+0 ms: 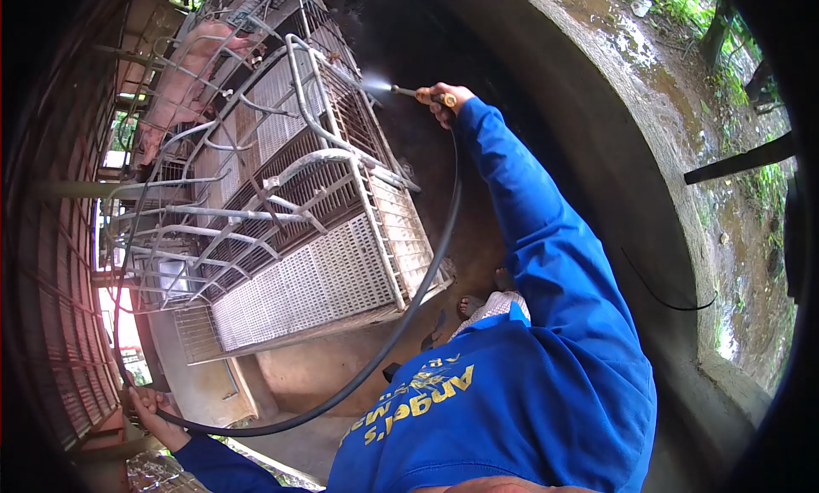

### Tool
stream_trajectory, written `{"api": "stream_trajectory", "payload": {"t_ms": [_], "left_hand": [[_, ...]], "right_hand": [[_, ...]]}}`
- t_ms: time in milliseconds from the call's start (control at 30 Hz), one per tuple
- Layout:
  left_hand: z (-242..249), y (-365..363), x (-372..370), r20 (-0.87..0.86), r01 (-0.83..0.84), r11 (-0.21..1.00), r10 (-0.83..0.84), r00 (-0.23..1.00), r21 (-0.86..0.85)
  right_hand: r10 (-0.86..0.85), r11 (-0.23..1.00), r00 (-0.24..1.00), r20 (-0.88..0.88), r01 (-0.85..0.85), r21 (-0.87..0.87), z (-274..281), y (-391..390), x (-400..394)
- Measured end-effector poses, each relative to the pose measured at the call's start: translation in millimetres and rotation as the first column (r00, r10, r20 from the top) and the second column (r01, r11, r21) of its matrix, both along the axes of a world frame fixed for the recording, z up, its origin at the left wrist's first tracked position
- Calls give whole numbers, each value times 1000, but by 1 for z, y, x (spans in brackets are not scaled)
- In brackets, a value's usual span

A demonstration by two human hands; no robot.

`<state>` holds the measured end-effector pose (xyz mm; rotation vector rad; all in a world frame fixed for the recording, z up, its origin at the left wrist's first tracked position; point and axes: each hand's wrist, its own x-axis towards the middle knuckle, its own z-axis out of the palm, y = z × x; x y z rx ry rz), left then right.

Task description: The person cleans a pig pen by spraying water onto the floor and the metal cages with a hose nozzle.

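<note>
My right hand [445, 103] is closed around a spray gun [424, 95] with a yellowish body. White spray leaves its tip toward the side bars of a metal farrowing crate [294, 194]. From the gun a black hose [450, 211] loops down past my body to the lower left. There my left hand [156, 410] has its fingers wrapped round the hose, near the wall slats. Perforated white flooring [307, 284] lies inside the crate, under bent tubular rails.
A pink pig [189, 75] is among the rails at the upper left. A low concrete wall [631, 109] curves along the right, with wet muddy ground [682, 135] and plants beyond. My bare foot [469, 305] is on the floor beside the crate.
</note>
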<state>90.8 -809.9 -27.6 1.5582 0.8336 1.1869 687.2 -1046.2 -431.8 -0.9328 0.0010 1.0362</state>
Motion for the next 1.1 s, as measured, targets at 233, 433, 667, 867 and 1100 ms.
{"api": "stream_trajectory", "payload": {"t_ms": [233,433,667,867,1100], "left_hand": [[0,2,-6,-17,-4,999,4,1000,35],[2,-21,53,3,-113,992,113,994,48],[5,-24,118,44,-150,986,147,988,71],[8,-27,163,-60,-338,916,358,932,217],[31,-43,194,-32,-305,947,310,950,105]], "right_hand": [[79,994,996,48,-75,-76,40,61,20],[28,985,995,91,-12,-175,13,94,84],[-79,996,994,-80,81,24,-26,105,130],[-282,945,934,-220,310,102,-59,140,107],[-251,957,937,-243,278,85,-97,179,95]]}}
